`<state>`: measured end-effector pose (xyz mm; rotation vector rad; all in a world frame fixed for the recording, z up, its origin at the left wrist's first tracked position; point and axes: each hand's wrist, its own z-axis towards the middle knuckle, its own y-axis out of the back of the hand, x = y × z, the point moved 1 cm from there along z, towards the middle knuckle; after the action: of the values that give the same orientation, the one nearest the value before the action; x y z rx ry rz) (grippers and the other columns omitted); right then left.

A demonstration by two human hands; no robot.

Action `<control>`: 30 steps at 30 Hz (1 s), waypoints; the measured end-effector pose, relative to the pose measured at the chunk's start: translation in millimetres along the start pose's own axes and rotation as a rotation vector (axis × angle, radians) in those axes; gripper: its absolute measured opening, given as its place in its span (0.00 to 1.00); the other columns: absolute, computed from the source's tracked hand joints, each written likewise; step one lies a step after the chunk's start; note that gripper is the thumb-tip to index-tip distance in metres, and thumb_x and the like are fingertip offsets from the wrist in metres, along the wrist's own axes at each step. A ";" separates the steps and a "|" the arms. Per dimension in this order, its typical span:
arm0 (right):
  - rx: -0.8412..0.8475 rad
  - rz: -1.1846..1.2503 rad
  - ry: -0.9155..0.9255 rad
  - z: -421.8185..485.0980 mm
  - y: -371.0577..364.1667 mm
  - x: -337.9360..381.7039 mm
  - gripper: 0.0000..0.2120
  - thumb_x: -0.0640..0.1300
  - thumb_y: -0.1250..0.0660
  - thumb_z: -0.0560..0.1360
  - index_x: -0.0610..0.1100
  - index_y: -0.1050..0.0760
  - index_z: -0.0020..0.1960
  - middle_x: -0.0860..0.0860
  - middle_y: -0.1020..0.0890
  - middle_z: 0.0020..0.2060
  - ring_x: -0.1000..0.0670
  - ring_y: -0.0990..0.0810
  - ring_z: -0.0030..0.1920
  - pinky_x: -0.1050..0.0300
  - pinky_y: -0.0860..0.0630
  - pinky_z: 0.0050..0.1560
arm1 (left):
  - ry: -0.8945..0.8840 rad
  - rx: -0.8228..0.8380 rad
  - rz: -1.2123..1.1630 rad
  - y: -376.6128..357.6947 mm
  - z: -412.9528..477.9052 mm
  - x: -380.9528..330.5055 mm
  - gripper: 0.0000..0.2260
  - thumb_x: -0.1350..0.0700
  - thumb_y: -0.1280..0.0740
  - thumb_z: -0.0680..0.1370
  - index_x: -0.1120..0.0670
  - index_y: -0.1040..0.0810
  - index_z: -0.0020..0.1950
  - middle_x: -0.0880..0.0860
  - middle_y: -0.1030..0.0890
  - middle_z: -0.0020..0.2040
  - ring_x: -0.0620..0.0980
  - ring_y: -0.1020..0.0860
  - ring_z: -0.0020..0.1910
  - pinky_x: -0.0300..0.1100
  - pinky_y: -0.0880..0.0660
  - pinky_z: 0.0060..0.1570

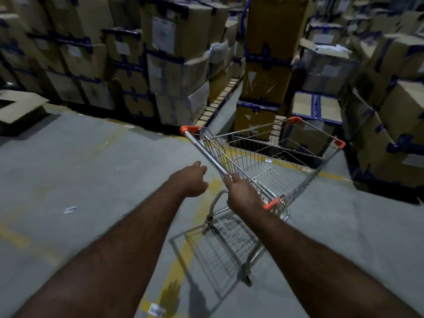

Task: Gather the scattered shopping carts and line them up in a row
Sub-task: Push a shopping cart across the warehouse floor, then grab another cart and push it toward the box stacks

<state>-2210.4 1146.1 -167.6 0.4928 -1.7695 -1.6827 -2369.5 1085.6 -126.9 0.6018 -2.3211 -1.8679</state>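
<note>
Open grey concrete floor (91,168) on the left, a yellow painted line (183,255) under my arms. My left hand (191,182) holds nothing, fingers loosely straight, just short of the chrome handle bar (206,152). My right hand (243,193) has its fingers curled round that bar. The silver wire shopping cart with orange corner caps (275,171) points at the stacked brown cardboard boxes with blue tape (390,134), which stand close to its front and right edges.
</note>
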 end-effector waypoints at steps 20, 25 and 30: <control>-0.021 -0.017 0.308 23.7 33.2 -28.1 0.27 0.56 0.45 0.82 0.47 0.40 0.77 0.46 0.37 0.77 0.43 0.41 0.76 0.37 0.40 0.72 | 0.238 -0.050 0.086 27.4 -34.3 -74.7 0.28 0.47 0.36 0.81 0.53 0.38 0.78 0.54 0.44 0.81 0.55 0.37 0.76 0.55 0.32 0.70; -0.034 -0.001 0.472 20.8 53.2 18.8 0.29 0.60 0.48 0.82 0.48 0.42 0.79 0.47 0.39 0.79 0.44 0.43 0.78 0.39 0.43 0.74 | 0.385 -0.139 0.088 42.0 -93.9 -46.9 0.32 0.48 0.37 0.81 0.53 0.47 0.82 0.54 0.49 0.82 0.55 0.44 0.79 0.56 0.34 0.72; 0.016 0.060 0.739 -22.5 79.5 116.7 0.29 0.61 0.50 0.83 0.49 0.44 0.80 0.48 0.42 0.80 0.46 0.46 0.79 0.38 0.48 0.76 | 0.628 -0.209 0.076 57.3 -203.3 3.7 0.33 0.47 0.37 0.81 0.52 0.50 0.82 0.53 0.50 0.82 0.56 0.45 0.79 0.58 0.33 0.70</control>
<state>-2267.6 1061.0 -67.9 0.9173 -1.2327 -1.2129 -2321.4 907.7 -23.6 0.8964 -1.7012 -1.5602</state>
